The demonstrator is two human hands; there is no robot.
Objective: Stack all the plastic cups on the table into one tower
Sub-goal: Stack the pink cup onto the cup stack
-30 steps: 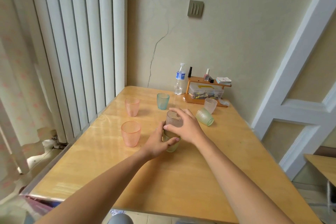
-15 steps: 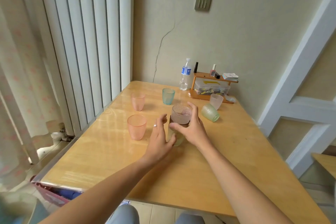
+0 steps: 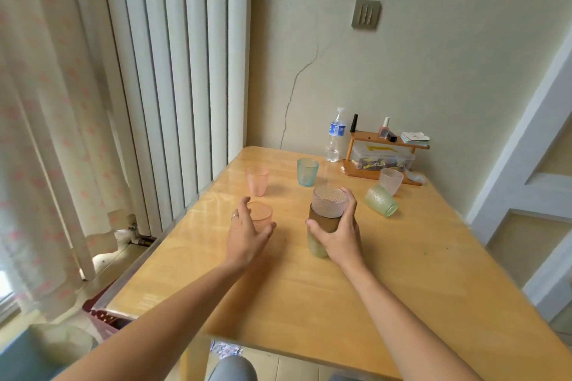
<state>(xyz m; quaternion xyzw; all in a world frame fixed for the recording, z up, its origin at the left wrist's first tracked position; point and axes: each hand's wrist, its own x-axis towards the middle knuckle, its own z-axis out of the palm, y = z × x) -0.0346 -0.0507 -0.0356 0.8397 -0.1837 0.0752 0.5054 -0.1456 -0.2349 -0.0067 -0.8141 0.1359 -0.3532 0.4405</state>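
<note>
On the wooden table [image 3: 387,303], mid-surface: a short tower of nested cups [image 3: 325,219], long axis vertical, mouth up, frosted clear cup [image 3: 329,202] on top, a brownish one under it, a pale green one at the base. Gripped at mid-height by the right hand [image 3: 342,233], fingers curled round the far side, thumb across the near side. Just left of the tower, the left hand [image 3: 247,237], spread wide and holding nothing, fingers arched round the near orange cup [image 3: 261,215] — upright, mouth up; touching or not, cannot tell. Further back, a second pink cup [image 3: 257,180] upright, well clear of both hands. Teal cup [image 3: 307,172] upright behind the tower. Off to the right, a light green cup [image 3: 380,200] tipped on its side, long axis roughly level, mouth toward the near right. Behind it, another frosted cup [image 3: 391,181] upright, just before the small wooden shelf [image 3: 383,150].
</note>
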